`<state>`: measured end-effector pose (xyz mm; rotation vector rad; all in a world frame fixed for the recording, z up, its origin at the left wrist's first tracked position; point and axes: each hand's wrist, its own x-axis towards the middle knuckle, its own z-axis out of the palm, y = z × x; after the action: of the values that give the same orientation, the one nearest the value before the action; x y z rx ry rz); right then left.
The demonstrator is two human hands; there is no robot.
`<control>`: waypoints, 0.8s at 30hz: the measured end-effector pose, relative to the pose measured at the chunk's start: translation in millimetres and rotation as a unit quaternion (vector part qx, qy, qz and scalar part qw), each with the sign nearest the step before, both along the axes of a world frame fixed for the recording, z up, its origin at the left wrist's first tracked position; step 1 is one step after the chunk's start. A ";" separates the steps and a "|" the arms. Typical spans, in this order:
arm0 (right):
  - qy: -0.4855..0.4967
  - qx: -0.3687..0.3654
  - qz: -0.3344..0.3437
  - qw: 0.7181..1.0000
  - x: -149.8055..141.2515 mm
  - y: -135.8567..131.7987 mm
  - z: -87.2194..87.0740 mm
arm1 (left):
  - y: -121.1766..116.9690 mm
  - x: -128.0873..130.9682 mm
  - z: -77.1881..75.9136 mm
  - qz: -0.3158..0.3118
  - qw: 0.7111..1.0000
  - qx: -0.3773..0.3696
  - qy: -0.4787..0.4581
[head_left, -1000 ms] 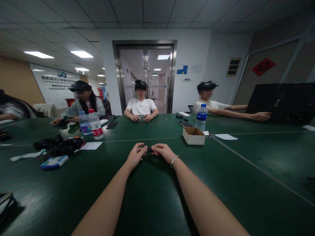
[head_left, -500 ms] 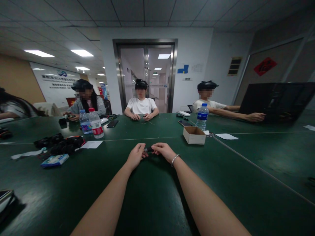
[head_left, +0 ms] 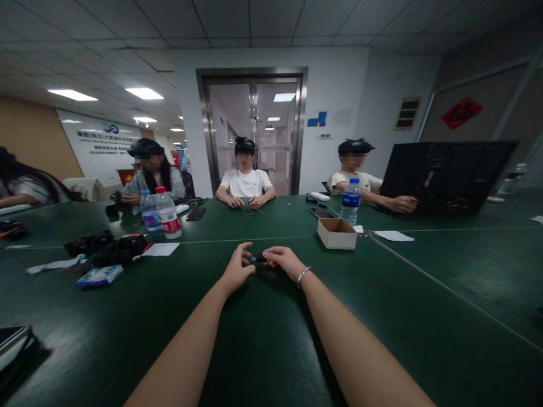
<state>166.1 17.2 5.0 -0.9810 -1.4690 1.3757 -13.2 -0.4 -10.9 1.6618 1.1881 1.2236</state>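
Observation:
Between the fingers of my right hand (head_left: 283, 261) is a small dark stick-like object (head_left: 257, 258), its left end pointing toward my left hand; its exact kind is too small to make out. My left hand (head_left: 238, 268) is open beside that end, thumb and fingers spread apart. Whether a left fingertip touches the object, I cannot tell. A silver bracelet (head_left: 302, 276) circles my right wrist. Both hands are just above the green table (head_left: 263, 333), near its middle seam.
An open cardboard box (head_left: 337, 234) and a blue-capped water bottle (head_left: 350, 202) stand to the right. Two bottles (head_left: 168, 215), black gear (head_left: 121, 249) and a blue-white packet (head_left: 99, 276) lie left. Across sit several people; one grips a large black monitor (head_left: 445, 175).
My left hand has spread its fingers away from the dark object, which stays in my right hand. At the right, the black monitor has shifted left and turned with the co-worker's hand.

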 end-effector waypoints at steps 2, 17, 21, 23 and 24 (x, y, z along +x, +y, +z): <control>-0.001 0.001 0.000 1.000 -0.1 0.3 -0.1 | -0.7 0.4 1.7 0.006 1.000 -0.028 -0.008; 0.003 0.006 0.009 1.000 -0.7 4.4 -3.9 | -3.9 -0.7 4.6 -0.022 0.998 -0.054 -0.005; 0.000 0.007 0.010 1.000 0.0 3.0 -2.5 | -3.4 -1.0 3.5 -0.019 0.999 -0.022 -0.012; -0.002 0.008 0.007 1.000 0.4 2.0 -1.5 | -3.0 -0.3 3.5 -0.006 0.999 -0.030 -0.011; -0.003 0.008 0.005 1.000 0.6 1.7 -1.3 | -3.1 0.3 3.9 -0.002 0.999 -0.035 -0.010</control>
<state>166.7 18.9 3.7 -0.9684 -1.4894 1.3670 -12.9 -3.6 -6.9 1.5958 1.2020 1.1798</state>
